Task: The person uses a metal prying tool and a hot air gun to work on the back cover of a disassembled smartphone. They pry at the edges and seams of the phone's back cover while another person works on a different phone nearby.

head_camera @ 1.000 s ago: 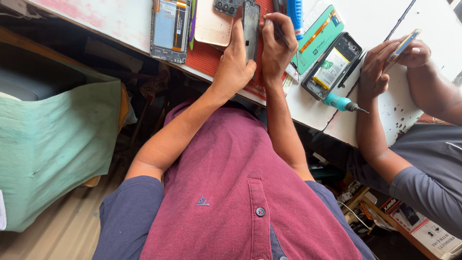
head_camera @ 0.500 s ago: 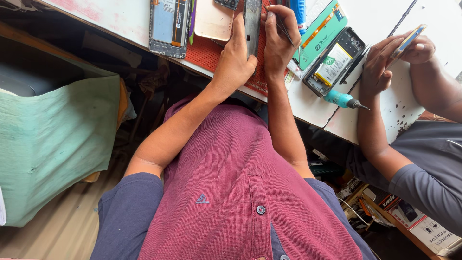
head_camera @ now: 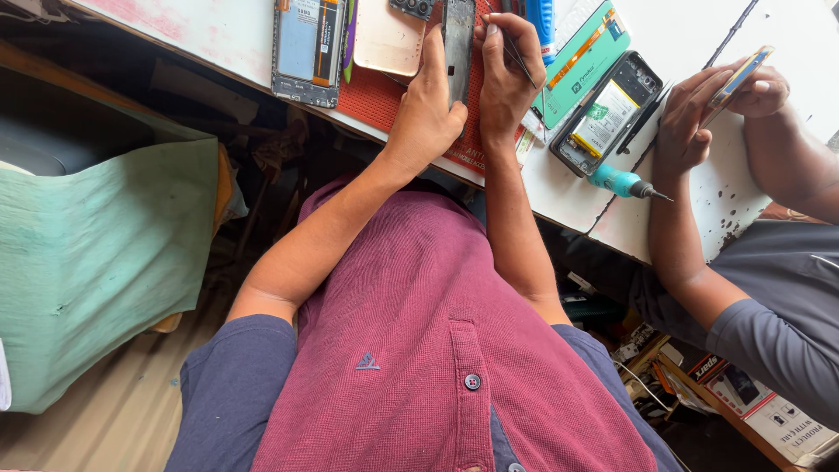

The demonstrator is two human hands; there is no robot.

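Note:
My left hand (head_camera: 428, 109) grips a dark phone frame (head_camera: 458, 44), held on edge over a red work mat (head_camera: 376, 96). My right hand (head_camera: 509, 74) pinches thin metal tweezers (head_camera: 516, 54) right beside that frame. An opened phone showing its battery and boards (head_camera: 305, 45) lies left of the mat. A pale phone back cover (head_camera: 387, 39) rests on the mat's upper left.
A second opened phone (head_camera: 606, 112) lies right of a green box (head_camera: 584, 61), with a teal-handled screwdriver (head_camera: 622, 183) below it. A co-worker in a grey shirt holds a phone (head_camera: 738, 80) in both hands at right. The white table's edge (head_camera: 559, 210) runs diagonally. Green cloth (head_camera: 96, 262) lies at left.
The view has shifted slightly, so the table sits higher in frame. Both my hands stay on the phone frame and tweezers with barely any movement.

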